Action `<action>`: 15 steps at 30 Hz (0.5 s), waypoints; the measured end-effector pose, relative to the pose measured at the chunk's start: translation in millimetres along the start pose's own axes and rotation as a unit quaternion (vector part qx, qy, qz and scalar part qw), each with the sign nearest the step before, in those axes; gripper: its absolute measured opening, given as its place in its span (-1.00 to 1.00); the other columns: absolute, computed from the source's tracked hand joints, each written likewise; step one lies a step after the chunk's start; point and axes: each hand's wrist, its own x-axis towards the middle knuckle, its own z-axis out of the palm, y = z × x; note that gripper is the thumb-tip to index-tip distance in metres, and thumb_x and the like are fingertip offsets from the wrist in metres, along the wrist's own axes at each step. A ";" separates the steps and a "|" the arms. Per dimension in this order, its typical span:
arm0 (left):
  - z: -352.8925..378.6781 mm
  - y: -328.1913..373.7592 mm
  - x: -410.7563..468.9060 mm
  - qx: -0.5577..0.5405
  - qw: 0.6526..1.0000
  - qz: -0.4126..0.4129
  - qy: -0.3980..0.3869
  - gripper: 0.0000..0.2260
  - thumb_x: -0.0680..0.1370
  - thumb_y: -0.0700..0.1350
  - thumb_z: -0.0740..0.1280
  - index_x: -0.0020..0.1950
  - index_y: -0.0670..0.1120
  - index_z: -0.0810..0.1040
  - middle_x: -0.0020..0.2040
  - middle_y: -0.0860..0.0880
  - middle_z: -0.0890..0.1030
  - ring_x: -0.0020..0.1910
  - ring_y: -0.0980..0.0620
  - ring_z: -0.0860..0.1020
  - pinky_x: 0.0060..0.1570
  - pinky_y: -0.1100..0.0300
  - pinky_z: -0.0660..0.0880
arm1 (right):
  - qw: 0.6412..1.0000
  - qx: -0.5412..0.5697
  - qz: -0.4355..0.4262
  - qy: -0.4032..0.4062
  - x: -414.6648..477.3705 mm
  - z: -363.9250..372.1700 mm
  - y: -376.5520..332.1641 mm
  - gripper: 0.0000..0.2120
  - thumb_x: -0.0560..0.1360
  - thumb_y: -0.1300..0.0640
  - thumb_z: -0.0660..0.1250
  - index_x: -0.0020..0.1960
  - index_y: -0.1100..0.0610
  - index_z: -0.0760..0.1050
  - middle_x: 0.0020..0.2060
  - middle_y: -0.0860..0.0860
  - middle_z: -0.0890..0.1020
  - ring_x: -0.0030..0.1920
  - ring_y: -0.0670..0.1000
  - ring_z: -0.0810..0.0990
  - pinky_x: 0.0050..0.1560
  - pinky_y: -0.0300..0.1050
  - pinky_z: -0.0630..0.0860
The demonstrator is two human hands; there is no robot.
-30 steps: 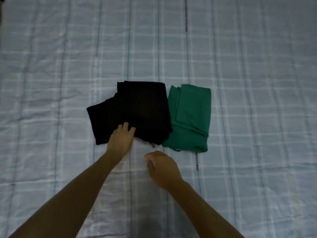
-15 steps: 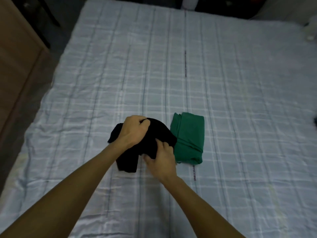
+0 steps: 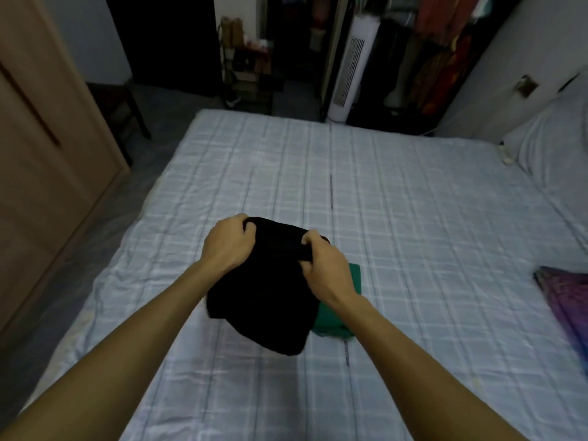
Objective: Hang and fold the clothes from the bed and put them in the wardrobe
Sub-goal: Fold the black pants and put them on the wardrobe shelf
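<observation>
A black garment hangs bunched in the air above the bed. My left hand grips its upper left edge and my right hand grips its upper right edge. A folded green garment lies on the checked sheet just right of it, mostly hidden by the black cloth and my right arm. An open wardrobe with hanging clothes stands beyond the bed's far end.
A brown wooden door is on the left. A white tower fan stands at the bed's far end. A pillow lies at right, and a purple cloth at the right edge.
The black garment lay folded on the bed; both hands have gathered it and lifted it off the sheet. The view has tilted up, showing the room.
</observation>
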 end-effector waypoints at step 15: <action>-113.6 151.5 -81.9 -0.122 0.975 0.106 0.153 -0.77 0.63 -0.21 0.08 0.08 -0.06 0.52 0.01 -0.01 0.56 -0.05 0.05 0.52 -0.16 0.28 0.39 | 0.983 0.182 0.030 -0.017 -42.6 -108.4 -40.9 -0.52 0.42 -0.36 0.23 -0.06 0.05 0.54 -0.22 -0.12 0.61 -0.21 -0.06 0.59 -0.10 -0.01 0.56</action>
